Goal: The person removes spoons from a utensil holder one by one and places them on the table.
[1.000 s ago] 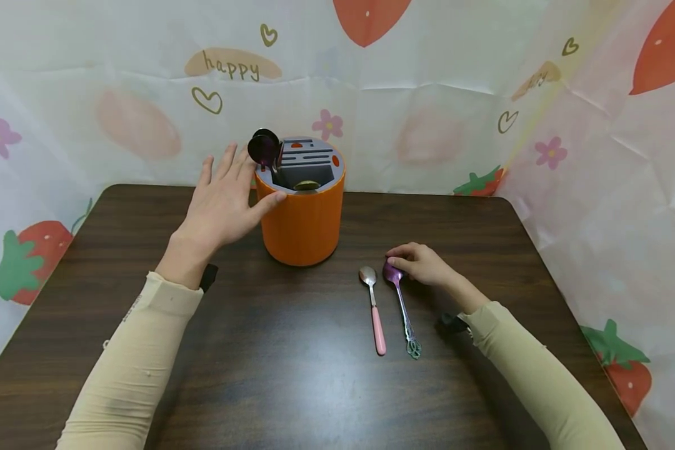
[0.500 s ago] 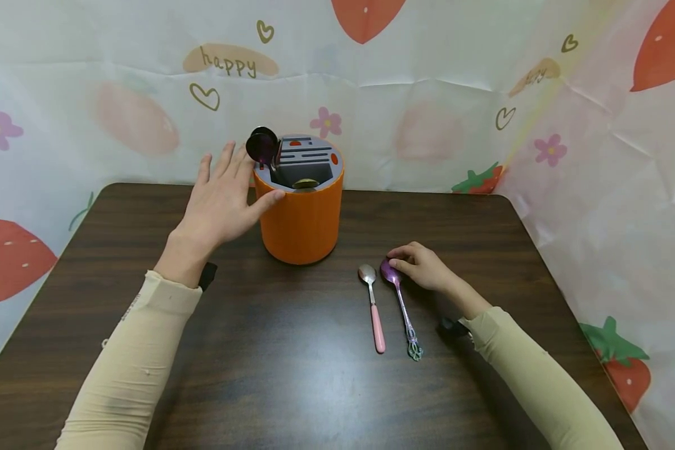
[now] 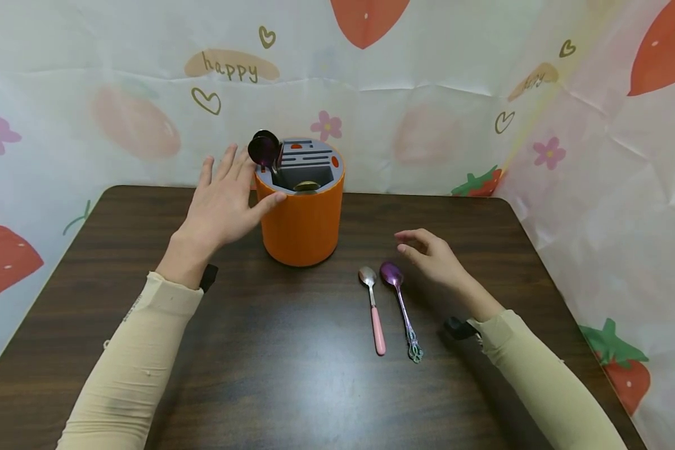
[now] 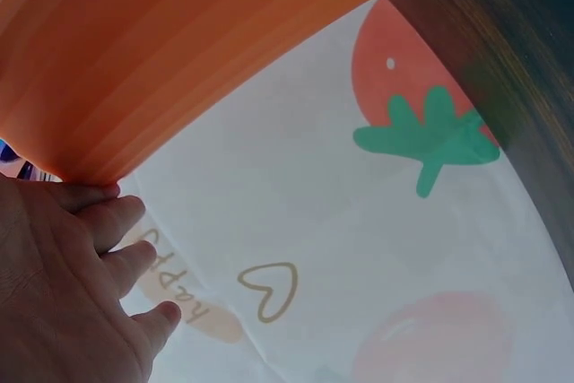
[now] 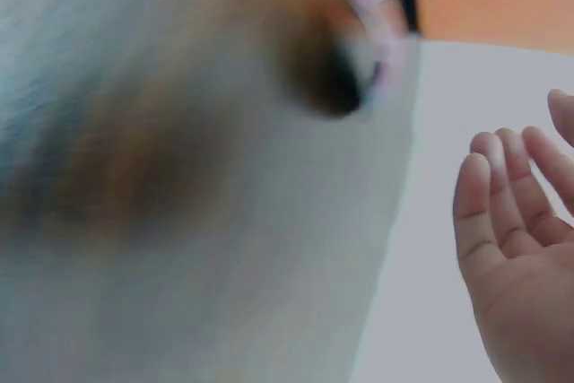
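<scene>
My left hand lies with spread fingers against the left side of the orange utensil holder, thumb across its front rim. In the left wrist view, the fingertips meet the orange wall at its rim. Dark purple spoons stick up from the holder's grey slotted top. My right hand hovers just right of the purple spoon, fingers loosely bent and holding nothing. That spoon lies on the table, its ornate handle toward me. Left of it lies a silver spoon with a pink handle.
The dark wooden table ends at a cloth backdrop printed with strawberries, hearts and flowers. The cloth continues along both sides. A black wrist strap shows at my right sleeve. In the holder's front slot sits a rounded, gold-edged item.
My right hand has let go of the purple spoon's bowl and moved up and slightly right. The spoon has shifted a little on the table. The left hand stays at the holder.
</scene>
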Demonstrator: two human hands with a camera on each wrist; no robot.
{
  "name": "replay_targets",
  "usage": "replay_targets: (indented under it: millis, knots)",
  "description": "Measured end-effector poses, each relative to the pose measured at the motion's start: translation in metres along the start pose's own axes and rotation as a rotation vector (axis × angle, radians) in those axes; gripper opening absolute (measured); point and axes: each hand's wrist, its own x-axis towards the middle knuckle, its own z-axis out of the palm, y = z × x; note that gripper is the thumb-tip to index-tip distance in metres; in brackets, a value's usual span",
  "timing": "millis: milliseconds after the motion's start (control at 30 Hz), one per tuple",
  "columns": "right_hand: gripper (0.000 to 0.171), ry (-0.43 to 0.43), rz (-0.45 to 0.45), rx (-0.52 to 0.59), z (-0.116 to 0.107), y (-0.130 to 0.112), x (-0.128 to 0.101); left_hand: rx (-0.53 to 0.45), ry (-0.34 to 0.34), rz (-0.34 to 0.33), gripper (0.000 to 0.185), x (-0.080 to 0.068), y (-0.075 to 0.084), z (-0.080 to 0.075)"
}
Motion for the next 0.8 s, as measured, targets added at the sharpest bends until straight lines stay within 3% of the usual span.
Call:
replay_targets:
  millis: [333,533,800]
  knots:
    - [0.024,0.100,-0.388,0.098,-0.018,-0.060,0.009,-0.005,-0.006,-0.002,0.098,-0.001,0.001,0.000]
    - [0.024,0.072,-0.536,0.132,-0.023,-0.104,0.023,-0.005,-0.012,-0.005,0.098,-0.002,0.000,-0.001]
    - [0.023,0.030,-0.696,0.061,-0.027,-0.149,0.048,-0.002,-0.018,-0.006,0.099,-0.003,0.001,-0.001]
